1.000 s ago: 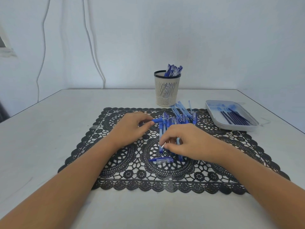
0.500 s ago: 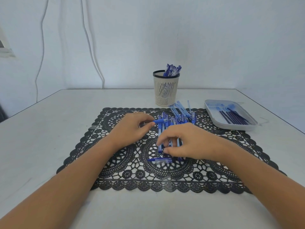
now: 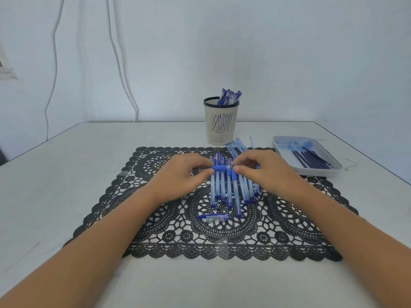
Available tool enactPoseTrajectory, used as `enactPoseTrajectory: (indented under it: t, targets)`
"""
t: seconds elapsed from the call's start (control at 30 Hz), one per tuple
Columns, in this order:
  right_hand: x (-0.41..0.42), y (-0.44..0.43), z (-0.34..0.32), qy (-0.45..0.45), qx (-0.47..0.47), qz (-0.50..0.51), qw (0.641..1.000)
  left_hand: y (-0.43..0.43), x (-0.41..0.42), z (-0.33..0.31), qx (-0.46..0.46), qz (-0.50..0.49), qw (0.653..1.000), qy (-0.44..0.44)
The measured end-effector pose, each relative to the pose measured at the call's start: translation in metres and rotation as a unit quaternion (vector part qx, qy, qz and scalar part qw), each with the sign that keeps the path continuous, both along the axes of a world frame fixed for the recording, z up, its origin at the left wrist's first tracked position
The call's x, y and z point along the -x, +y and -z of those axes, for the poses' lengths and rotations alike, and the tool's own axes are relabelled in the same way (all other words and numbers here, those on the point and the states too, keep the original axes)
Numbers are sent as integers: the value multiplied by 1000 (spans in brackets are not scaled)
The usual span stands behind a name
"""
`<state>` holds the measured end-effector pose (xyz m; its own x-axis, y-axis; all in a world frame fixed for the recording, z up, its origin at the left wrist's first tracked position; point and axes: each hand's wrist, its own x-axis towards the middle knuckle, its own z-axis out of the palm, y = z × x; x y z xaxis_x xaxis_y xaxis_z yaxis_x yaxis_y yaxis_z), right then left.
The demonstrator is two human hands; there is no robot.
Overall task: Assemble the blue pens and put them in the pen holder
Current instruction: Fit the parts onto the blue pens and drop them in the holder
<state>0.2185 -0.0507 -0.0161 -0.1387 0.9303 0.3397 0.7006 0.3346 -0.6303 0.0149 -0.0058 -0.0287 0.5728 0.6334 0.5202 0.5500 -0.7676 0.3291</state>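
White table (image 3: 66, 174), black lace mat (image 3: 169, 236), pen holder (image 3: 220, 127), tray (image 3: 320, 173)

**Blue pens: one held, a row waiting, a bunch in the holder**

One blue pen (image 3: 220, 168) with a dark blue grip is lying level and crosswise, pinched between the left hand (image 3: 178, 176) and the right hand (image 3: 264, 172). Beneath it, clear pale-blue pen barrels (image 3: 231, 190) are lying side by side on the black lace mat (image 3: 155, 218), with more barrels (image 3: 239, 145) fanning out behind them. A loose blue cap (image 3: 213, 217) is lying crosswise in front of the row. The cream slotted pen holder (image 3: 220, 125) is standing upright beyond the mat, holding assembled pens (image 3: 230, 97) that are leaning right. Dark refills (image 3: 311, 158) are lying in the white tray (image 3: 320, 173).
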Motion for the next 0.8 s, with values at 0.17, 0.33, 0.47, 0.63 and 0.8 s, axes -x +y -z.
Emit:
enactPoseTrajectory:
  t: [0.17,0.33,0.47,0.63,0.8]
  targets:
    - [-17,5,-2,66,12,63,996,6,8,2,21,-36,999,-10]
    - [-39,19,-2,162,-47,248,954,13,17,5,51,-96,993,-48]
    - [-41,19,3,155,-114,302,934,15,17,7,53,-117,989,-69]
    - [-31,28,23,2,-133,269,954,11,10,10,41,-95,993,-51]
    - [-27,37,29,-142,-102,264,948,10,6,11,33,-83,996,-30]
